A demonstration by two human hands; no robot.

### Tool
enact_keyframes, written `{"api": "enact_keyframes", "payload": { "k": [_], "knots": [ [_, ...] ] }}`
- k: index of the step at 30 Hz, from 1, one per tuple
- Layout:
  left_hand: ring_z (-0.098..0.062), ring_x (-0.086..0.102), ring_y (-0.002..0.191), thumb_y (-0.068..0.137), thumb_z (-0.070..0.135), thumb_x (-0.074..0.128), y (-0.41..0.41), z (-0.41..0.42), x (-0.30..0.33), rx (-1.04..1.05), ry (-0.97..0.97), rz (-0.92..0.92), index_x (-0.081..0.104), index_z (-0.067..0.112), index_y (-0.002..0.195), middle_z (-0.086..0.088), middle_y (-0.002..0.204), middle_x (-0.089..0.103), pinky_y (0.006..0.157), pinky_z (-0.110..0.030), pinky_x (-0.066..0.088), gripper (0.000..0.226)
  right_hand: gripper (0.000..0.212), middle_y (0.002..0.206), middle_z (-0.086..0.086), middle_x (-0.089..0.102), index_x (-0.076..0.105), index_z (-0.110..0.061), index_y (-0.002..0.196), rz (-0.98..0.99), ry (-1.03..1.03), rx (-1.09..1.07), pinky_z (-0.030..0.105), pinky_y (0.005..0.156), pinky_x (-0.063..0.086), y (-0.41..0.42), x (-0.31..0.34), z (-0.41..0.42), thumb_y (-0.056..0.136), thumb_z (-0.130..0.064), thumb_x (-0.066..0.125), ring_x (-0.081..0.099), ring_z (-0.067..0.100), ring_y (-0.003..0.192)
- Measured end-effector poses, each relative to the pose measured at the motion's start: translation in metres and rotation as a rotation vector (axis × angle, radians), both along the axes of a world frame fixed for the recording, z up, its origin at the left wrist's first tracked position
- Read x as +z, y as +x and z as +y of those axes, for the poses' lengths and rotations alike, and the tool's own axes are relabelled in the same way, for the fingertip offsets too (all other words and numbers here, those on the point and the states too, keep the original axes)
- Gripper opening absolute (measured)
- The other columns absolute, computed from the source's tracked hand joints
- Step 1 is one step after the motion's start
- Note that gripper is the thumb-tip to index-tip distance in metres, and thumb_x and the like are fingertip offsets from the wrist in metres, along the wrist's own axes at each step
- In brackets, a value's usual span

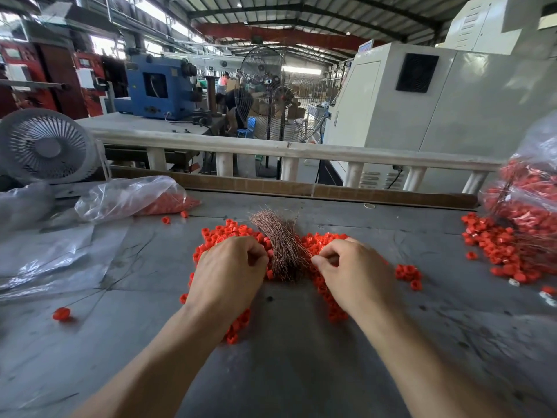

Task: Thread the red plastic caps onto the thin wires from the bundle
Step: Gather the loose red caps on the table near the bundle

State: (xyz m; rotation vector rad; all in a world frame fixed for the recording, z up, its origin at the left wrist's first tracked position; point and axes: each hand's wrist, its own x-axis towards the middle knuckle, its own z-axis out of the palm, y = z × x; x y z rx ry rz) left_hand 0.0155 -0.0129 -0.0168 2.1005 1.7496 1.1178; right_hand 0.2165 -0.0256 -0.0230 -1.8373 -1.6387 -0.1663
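Observation:
A bundle of thin coppery wires lies on the grey table, fanned out toward the far side. Loose red plastic caps are heaped around it on both sides. My left hand rests on the caps just left of the bundle with its fingers curled under; what they hold is hidden. My right hand sits just right of the bundle, thumb and forefinger pinched together at the wires' edge. One red cap on a thin wire lies alone at the near left.
A clear bag of red caps lies at the back left beside a small white fan. A second bag and a heap of wired caps fill the right edge. Crumpled clear plastic covers the left. A low board borders the table's far side.

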Motion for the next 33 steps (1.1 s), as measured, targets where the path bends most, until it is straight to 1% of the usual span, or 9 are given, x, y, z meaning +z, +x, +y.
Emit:
{"api": "enact_keyframes", "payload": {
  "k": [4, 7, 9, 11, 15, 18, 21, 27, 33],
  "knots": [
    [-0.011, 0.061, 0.09, 0.088, 0.027, 0.069, -0.002, 0.001, -0.003, -0.01, 0.01, 0.082, 0.073, 0.031, 0.089, 0.017, 0.091, 0.067, 0.084, -0.033, 0.046, 0.006, 0.015, 0.095, -0.008, 0.065, 0.071, -0.025, 0.087, -0.025, -0.009, -0.013, 0.029, 0.075, 0.039, -0.004, -0.003, 0.004, 0.093, -0.038, 0.069, 0.059, 0.017, 0.098],
    [-0.014, 0.06, 0.097, 0.088, 0.03, 0.072, -0.004, 0.002, -0.005, -0.03, 0.026, 0.126, 0.073, 0.034, 0.092, 0.017, 0.093, 0.061, 0.093, -0.037, 0.045, 0.006, 0.018, 0.086, -0.011, 0.065, 0.07, -0.025, 0.082, 0.016, 0.009, 0.033, 0.028, 0.064, 0.038, -0.003, 0.001, 0.002, 0.091, -0.04, 0.071, 0.061, 0.013, 0.086],
    [-0.013, 0.058, 0.099, 0.087, 0.033, 0.074, -0.003, 0.003, -0.007, -0.04, 0.037, 0.162, 0.073, 0.037, 0.093, 0.017, 0.094, 0.059, 0.092, -0.035, 0.04, 0.007, 0.03, 0.07, -0.014, 0.064, 0.068, -0.028, 0.075, 0.042, -0.053, 0.048, 0.024, 0.053, 0.034, 0.001, 0.005, -0.004, 0.085, -0.055, 0.073, 0.058, 0.005, 0.068],
    [-0.012, 0.055, 0.102, 0.086, 0.038, 0.074, -0.002, 0.004, -0.009, -0.039, 0.032, 0.199, 0.072, 0.039, 0.096, 0.018, 0.095, 0.055, 0.09, -0.031, 0.034, 0.01, 0.038, 0.064, -0.015, 0.064, 0.067, -0.03, 0.072, 0.038, -0.169, 0.066, 0.024, 0.053, 0.04, 0.004, 0.007, -0.009, 0.076, -0.067, 0.076, 0.058, 0.001, 0.062],
    [-0.014, 0.054, 0.109, 0.087, 0.043, 0.073, -0.002, 0.007, -0.012, -0.024, 0.026, 0.267, 0.069, 0.04, 0.106, 0.017, 0.102, 0.055, 0.093, -0.033, 0.032, 0.02, 0.021, 0.074, -0.015, 0.065, 0.07, -0.03, 0.079, -0.057, -0.269, 0.075, 0.028, 0.062, 0.046, 0.002, 0.009, -0.012, 0.081, -0.049, 0.079, 0.062, 0.008, 0.074],
    [-0.014, 0.054, 0.109, 0.087, 0.041, 0.071, -0.001, 0.007, -0.013, -0.017, 0.032, 0.305, 0.068, 0.04, 0.105, 0.016, 0.103, 0.055, 0.091, -0.032, 0.03, 0.018, 0.015, 0.072, -0.015, 0.063, 0.07, -0.029, 0.081, -0.08, -0.254, 0.096, 0.022, 0.053, 0.035, -0.001, 0.009, -0.013, 0.087, -0.042, 0.073, 0.059, 0.007, 0.071],
    [-0.013, 0.053, 0.107, 0.088, 0.04, 0.07, 0.0, 0.008, -0.013, -0.01, 0.04, 0.319, 0.067, 0.038, 0.098, 0.016, 0.1, 0.054, 0.087, -0.03, 0.027, 0.011, 0.022, 0.066, -0.015, 0.061, 0.068, -0.029, 0.079, -0.05, -0.241, 0.102, 0.019, 0.049, 0.029, -0.003, 0.01, -0.014, 0.087, -0.049, 0.071, 0.056, 0.003, 0.064],
    [-0.01, 0.051, 0.104, 0.089, 0.039, 0.067, 0.001, 0.008, -0.014, -0.026, 0.048, 0.301, 0.066, 0.038, 0.094, 0.018, 0.097, 0.053, 0.086, -0.026, 0.026, 0.005, 0.035, 0.079, -0.015, 0.064, 0.068, -0.031, 0.085, -0.015, -0.236, 0.126, 0.028, 0.064, 0.045, -0.009, 0.009, -0.017, 0.08, -0.065, 0.073, 0.06, 0.006, 0.078],
    [-0.009, 0.056, 0.094, 0.09, 0.033, 0.066, 0.001, 0.004, -0.008, -0.008, 0.089, 0.191, 0.061, 0.036, 0.083, 0.018, 0.092, 0.062, 0.088, -0.029, 0.034, 0.009, 0.043, 0.091, -0.013, 0.067, 0.069, -0.031, 0.09, -0.051, -0.211, 0.198, 0.03, 0.072, 0.044, -0.018, 0.01, -0.019, 0.079, -0.072, 0.069, 0.06, 0.008, 0.089]
  ]
}}
